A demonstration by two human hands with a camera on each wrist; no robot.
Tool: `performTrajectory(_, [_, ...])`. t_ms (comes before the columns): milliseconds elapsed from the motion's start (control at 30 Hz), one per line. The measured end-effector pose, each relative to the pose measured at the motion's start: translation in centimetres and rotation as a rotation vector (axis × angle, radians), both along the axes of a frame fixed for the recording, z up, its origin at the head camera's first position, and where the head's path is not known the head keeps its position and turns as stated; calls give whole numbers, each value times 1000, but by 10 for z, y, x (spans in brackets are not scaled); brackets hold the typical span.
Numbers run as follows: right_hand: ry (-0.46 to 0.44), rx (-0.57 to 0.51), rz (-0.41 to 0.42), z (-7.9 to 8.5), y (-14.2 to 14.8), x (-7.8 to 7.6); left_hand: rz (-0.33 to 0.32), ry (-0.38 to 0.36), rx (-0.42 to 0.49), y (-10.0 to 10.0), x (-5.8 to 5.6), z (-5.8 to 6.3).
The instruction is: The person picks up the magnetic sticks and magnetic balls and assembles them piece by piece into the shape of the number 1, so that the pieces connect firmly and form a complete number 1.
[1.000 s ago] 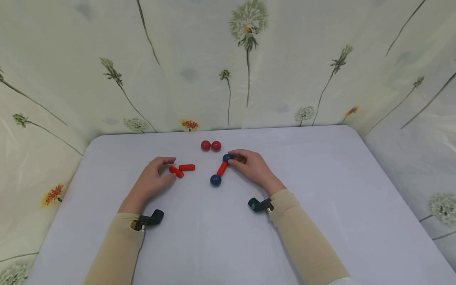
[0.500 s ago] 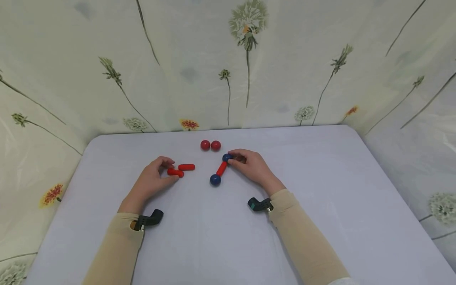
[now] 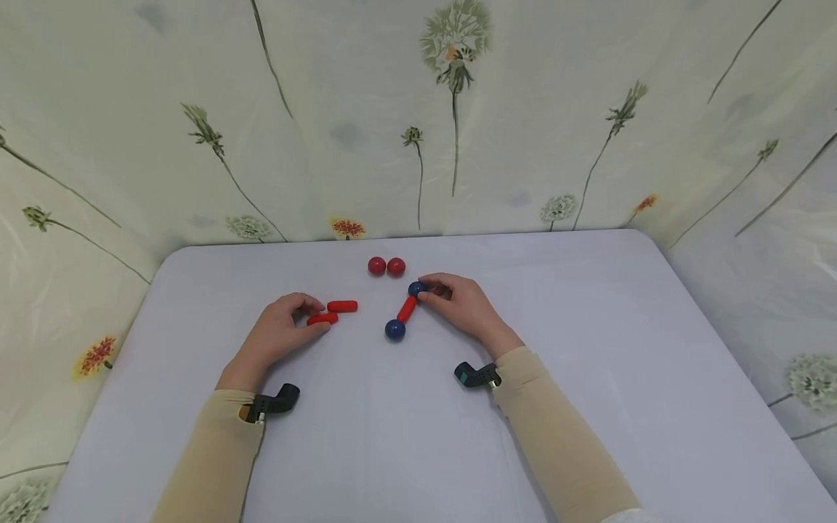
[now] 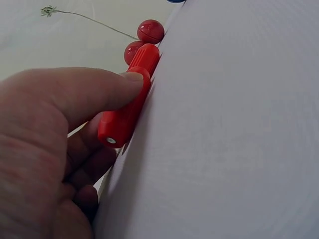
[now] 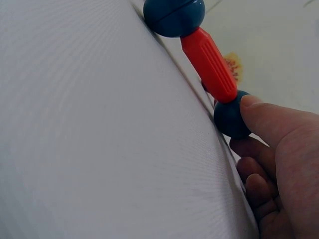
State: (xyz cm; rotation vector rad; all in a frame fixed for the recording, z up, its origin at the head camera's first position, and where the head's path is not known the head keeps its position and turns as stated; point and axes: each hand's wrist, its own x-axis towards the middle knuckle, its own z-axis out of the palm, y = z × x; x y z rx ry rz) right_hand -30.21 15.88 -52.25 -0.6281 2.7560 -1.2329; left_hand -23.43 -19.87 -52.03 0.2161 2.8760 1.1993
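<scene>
My left hand (image 3: 281, 328) pinches a red rod (image 3: 322, 318) at the tabletop. In the left wrist view the thumb lies across this ribbed rod (image 4: 123, 122), whose near end has a small metal dot. A second red rod (image 3: 343, 306) lies just beyond it. My right hand (image 3: 463, 306) holds the far blue ball (image 3: 415, 289) between thumb and fingers. That ball is joined by another red rod (image 3: 407, 310) to a nearer blue ball (image 3: 395, 330), forming a dumbbell shape. The right wrist view shows the thumb on the held blue ball (image 5: 230, 118).
Two red balls (image 3: 376, 266) sit side by side towards the back of the white-covered table (image 3: 386, 436). Behind the table's far edge hangs a flower-printed curtain (image 3: 314, 145). A black camera mount is strapped at each wrist.
The left fingers have closed on the nearer red rod and turned it from slanted to almost parallel with the second rod. The right hand and the blue-ball piece have stayed put.
</scene>
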Motion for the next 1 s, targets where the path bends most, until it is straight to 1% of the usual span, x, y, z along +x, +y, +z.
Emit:
performTrajectory(133, [2,-1,0,-1,0,0,-9,16,-16,1,1,2])
performTrajectory(300, [10,-2,0,-2,0,0,-6,12,-28,2,3,5])
performTrajectory(700, [12,1,1,-2,1,0,-10,2,-40,2,2,5])
performTrajectory(800, [9,-2,1,-1,1,0,-2,-7,-40,2,2,5])
performTrajectory(1000, [11,-3,1,-1,1,1,16,-47,-55,4,3,6])
